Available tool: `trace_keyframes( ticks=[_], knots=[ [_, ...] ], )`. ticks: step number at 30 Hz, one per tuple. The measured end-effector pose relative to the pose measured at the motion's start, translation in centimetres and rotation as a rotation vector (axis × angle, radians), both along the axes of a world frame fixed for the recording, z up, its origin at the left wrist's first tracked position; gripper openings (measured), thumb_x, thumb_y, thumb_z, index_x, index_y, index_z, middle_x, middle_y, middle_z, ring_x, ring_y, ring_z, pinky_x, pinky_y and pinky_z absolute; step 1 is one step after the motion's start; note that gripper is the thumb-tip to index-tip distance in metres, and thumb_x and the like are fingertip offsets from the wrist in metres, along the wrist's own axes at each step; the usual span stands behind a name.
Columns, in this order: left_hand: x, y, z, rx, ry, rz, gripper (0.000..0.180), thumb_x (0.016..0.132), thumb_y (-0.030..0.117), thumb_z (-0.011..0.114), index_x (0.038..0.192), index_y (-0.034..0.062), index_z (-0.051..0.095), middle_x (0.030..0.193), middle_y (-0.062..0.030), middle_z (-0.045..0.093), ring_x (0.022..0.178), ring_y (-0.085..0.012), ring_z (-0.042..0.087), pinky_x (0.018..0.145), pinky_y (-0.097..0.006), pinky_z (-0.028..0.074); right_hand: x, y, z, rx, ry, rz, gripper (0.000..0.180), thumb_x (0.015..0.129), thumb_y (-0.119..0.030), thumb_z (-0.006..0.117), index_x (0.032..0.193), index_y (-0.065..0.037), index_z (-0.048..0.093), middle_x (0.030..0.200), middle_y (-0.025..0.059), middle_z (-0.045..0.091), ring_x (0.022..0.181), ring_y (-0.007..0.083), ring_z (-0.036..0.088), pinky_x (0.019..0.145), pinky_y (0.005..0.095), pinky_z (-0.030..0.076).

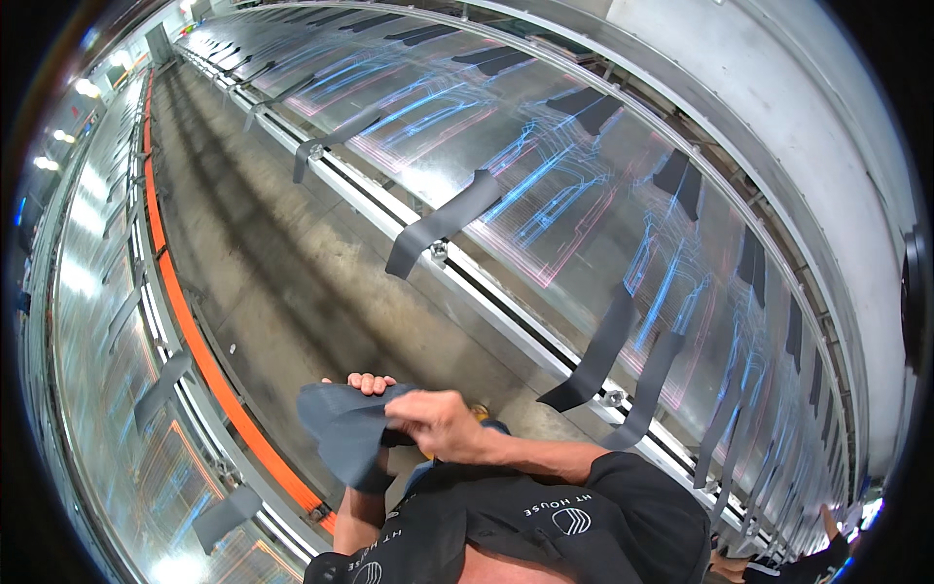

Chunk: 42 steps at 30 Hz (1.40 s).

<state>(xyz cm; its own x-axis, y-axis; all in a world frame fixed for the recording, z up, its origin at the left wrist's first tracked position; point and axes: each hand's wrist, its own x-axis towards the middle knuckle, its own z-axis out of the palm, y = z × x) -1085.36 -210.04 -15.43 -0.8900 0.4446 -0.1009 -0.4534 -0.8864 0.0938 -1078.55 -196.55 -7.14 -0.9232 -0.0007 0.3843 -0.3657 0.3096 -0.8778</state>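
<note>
A dark grey fabric piece (341, 423) hangs folded in front of my body, over the aisle. My left hand (370, 383) is mostly hidden behind it, and only its fingertips curl over the top edge. At the fabric's right edge, my right hand (443, 423) has its fingers bent and closed on the cloth. What the thumb of my left hand does is hidden.
A long table (574, 253) with printed blue and pink outlines runs along my right, with dark fabric strips (443, 222) draped over its metal rail. Left stands another such table (88, 292), beside an orange strip (199, 331). A co-worker's arm (830, 526) shows lower right.
</note>
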Motion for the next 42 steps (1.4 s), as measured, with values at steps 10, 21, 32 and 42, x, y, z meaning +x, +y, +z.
trace_keyframes(
  ticks=[10, 21, 32, 42],
  knots=[
    [-9.6, -0.5, -1.1, -0.072, 0.007, 0.091, 0.055, 0.1, 0.054, 0.03, 0.082, 0.0092, 0.058, 0.073, -0.0045, 0.059, 0.073, -0.0212, 0.056, 0.093, -0.039, 0.045, -14.3, 22.2, -8.4, -1.084, -0.145, -0.709, 0.014, 0.095, -0.01, 0.055, 0.103, -0.003, 0.063, 0.09, 0.0027, 0.066, 0.083, 0.0111, 0.062, 0.071, 0.0215, 0.048],
    [-18.5, -0.7, -0.2, -0.155, -0.003, 0.206, 0.051, 0.1, 0.051, 0.034, 0.083, 0.0082, 0.055, 0.077, -0.0062, 0.058, 0.081, -0.0227, 0.056, 0.098, -0.04, 0.043, -18.7, 18.3, -10.9, 0.331, -0.225, -0.762, 0.031, 0.079, -0.012, 0.068, 0.106, 0.001, 0.062, 0.1, 0.0175, 0.065, 0.09, 0.0343, 0.062, 0.083, 0.0408, 0.05],
    [-31.4, -4.2, -5.6, 0.028, 0.222, 0.174, 0.055, 0.1, 0.052, 0.031, 0.092, 0.0058, 0.061, 0.089, -0.0097, 0.064, 0.092, -0.0247, 0.057, 0.102, -0.041, 0.038, -31.4, -5.7, -5.3, 0.548, 0.11, 0.101, 0.052, 0.071, -0.009, 0.071, 0.118, 0.004, 0.053, 0.124, 0.0222, 0.055, 0.116, 0.036, 0.055, 0.098, 0.0413, 0.046],
    [-42.7, -8.8, -2.8, 0.129, 0.176, -0.026, 0.054, 0.099, 0.053, 0.032, 0.088, 0.0075, 0.059, 0.086, -0.0084, 0.062, 0.089, -0.024, 0.055, 0.1, -0.04, 0.037, -43.7, -7.0, -0.9, -0.159, -0.198, -0.071, 0.021, 0.079, 0.007, 0.058, 0.097, 0.0, 0.067, 0.089, 0.0091, 0.068, 0.081, 0.0152, 0.063, 0.071, 0.0275, 0.051]
  ],
)
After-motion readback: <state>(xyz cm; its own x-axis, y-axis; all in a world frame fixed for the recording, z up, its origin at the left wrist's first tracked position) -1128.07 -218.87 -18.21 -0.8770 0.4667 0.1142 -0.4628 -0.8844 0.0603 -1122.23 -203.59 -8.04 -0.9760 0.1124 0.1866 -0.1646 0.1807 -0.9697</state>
